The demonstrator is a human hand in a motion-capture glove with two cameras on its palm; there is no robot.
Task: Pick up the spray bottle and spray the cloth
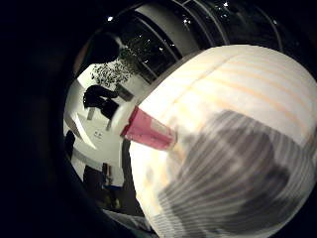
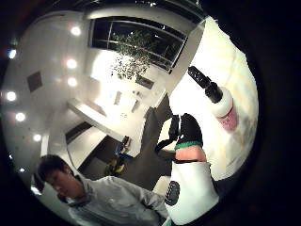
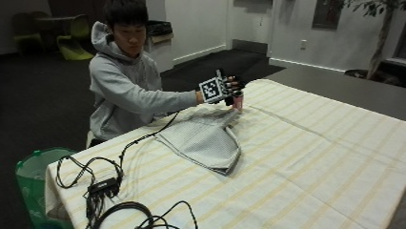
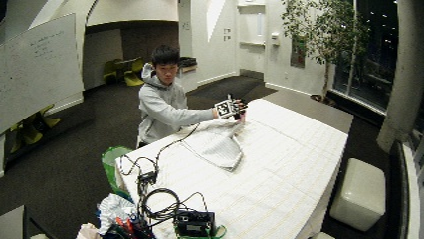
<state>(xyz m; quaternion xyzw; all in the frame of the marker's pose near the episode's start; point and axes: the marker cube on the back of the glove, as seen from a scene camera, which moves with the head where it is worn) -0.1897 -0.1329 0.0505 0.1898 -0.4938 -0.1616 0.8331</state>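
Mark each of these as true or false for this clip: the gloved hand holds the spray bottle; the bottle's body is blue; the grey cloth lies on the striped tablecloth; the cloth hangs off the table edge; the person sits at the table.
1. The gloved right hand holds the spray bottle. True.
2. The bottle's body is blue. False: it is pink.
3. The grey cloth lies on the striped tablecloth. True.
4. The cloth hangs off the table edge. False: it lies flat on top of the table.
5. The person is at the table. True.
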